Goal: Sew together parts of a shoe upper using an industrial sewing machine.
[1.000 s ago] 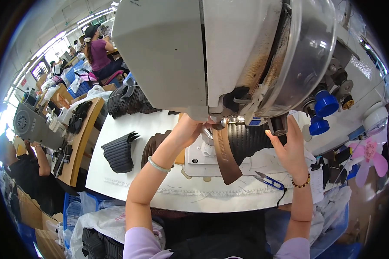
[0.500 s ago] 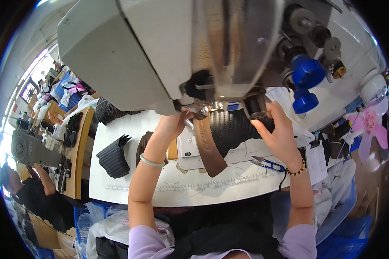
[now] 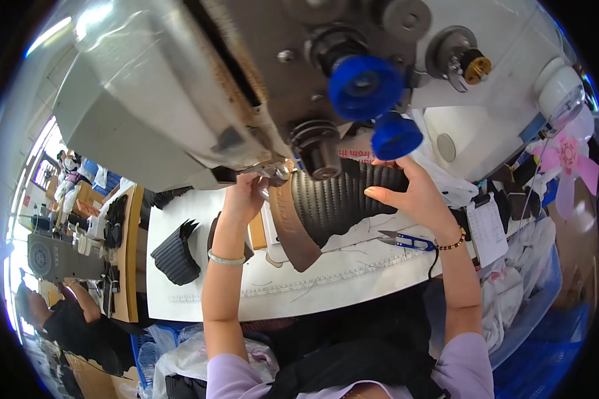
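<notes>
A black panel (image 3: 343, 206) with stitched ridges lies under the head of a sewing machine (image 3: 126, 126). Along its left edge runs a curved brown band (image 3: 293, 229) with raised lettering. My left hand (image 3: 245, 197) is closed at the band's upper left edge, close to the needle area; its fingertips are partly hidden. On the panel's right part, my right hand (image 3: 416, 199) grips with the thumb on top, the other fingers around the far edge. Blue-handled thread snips (image 3: 409, 241) lie just below my right hand.
Left on the white table (image 3: 199, 306) sits another black ridged piece (image 3: 176, 256). A printed ruler scale (image 3: 299, 282) follows the front edge. Blue tension knobs (image 3: 366, 86) hang overhead. A paper pad (image 3: 486, 229) lies at right. A co-worker (image 3: 73, 312) sits far left.
My view has swung, so the machine head appears farther left and more of the black panel shows. Both hands remain on the piece, the right still gripping its right part.
</notes>
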### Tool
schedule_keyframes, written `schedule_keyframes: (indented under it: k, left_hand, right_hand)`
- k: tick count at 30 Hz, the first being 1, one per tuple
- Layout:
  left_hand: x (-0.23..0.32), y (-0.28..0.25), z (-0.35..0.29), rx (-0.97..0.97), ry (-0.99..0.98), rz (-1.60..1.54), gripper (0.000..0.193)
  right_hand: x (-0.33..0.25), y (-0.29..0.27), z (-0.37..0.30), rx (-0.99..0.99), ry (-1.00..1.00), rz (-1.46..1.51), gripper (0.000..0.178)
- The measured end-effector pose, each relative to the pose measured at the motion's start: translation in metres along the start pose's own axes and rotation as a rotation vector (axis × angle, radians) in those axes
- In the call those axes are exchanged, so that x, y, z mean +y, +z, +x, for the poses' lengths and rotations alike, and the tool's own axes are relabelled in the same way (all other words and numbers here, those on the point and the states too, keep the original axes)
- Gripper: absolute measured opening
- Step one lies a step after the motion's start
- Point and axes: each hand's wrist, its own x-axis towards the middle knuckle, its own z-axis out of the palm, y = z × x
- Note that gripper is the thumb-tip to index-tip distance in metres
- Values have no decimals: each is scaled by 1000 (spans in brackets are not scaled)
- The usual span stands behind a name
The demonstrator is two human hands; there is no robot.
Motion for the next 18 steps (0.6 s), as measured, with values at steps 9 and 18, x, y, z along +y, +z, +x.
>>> schedule_keyframes:
  k: [9,18]
  left_hand:
    - [-4,60,4,552,115,145,20]
    - [-3,60,3,474,159,238,23]
  right_hand:
    - [9,8,-9,175,-222,-83,28]
    - [15,14,-9,255,-293,-59,22]
